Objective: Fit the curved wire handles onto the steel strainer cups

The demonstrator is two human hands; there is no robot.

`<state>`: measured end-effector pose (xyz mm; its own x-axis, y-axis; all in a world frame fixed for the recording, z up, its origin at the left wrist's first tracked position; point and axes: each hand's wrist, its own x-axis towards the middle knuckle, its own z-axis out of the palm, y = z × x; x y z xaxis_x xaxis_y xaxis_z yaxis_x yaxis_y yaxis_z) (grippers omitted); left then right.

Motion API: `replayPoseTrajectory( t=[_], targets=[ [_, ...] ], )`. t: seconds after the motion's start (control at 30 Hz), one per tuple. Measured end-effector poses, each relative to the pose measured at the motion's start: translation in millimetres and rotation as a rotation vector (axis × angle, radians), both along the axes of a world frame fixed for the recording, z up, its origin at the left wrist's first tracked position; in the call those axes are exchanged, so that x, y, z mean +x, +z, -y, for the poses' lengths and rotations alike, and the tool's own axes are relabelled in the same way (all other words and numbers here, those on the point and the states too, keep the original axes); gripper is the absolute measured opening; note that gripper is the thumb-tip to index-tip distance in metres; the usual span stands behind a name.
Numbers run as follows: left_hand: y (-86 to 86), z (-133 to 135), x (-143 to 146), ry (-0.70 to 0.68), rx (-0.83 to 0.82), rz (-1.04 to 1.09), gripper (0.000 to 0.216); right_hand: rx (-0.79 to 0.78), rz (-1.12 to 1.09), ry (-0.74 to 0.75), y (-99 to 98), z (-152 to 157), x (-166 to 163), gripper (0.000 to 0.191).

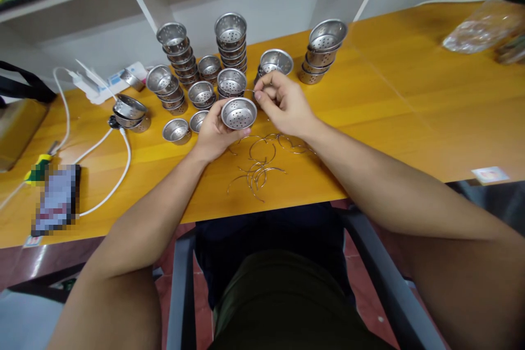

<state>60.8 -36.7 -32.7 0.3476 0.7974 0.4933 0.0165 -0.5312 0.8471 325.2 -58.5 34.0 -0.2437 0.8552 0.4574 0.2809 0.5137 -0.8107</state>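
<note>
left hand (216, 134) grips round perforated metal cup (239, 115); right hand (286, 101) pinches thin wire (250, 91)

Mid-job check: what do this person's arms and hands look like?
The left hand and right hand are ungloved, no rings visible. The left arm and right arm show no sleeves, watches, bands or clear markings. A dark greenish top is worn.

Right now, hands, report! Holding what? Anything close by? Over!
Left hand holding metal cup. Right hand pinching thin wire. Loose wires on table, cup stacks beyond.
</note>
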Motion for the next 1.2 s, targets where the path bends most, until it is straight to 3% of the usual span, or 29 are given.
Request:
replayPoseTrajectory(
  t=[0.13, 0.3, 0.93, 1.2],
  targets=[
    [7.5, 4, -5, 0.103, 0.049, -0.088, 0.117, -0.003, -0.008, 0.044, 5.3, 6, -1, 0.049],
    [9.2, 4, -7, 0.176, 0.115, -0.121, 0.115, -0.040, 0.021, 0.096, 11.5, 17, -8, 0.038],
    [16.8, 28, 9, 0.145, 0.230, -0.198, 0.112, -0.057, 0.114, -0.007, 13.4, 28, -18, 0.012],
    [26.7, 38, 11, 0.129, 0.327, -0.257, 0.091, 0.008, -0.014, 0.039, 5.2, 24, -23, 0.009]
  ],
)
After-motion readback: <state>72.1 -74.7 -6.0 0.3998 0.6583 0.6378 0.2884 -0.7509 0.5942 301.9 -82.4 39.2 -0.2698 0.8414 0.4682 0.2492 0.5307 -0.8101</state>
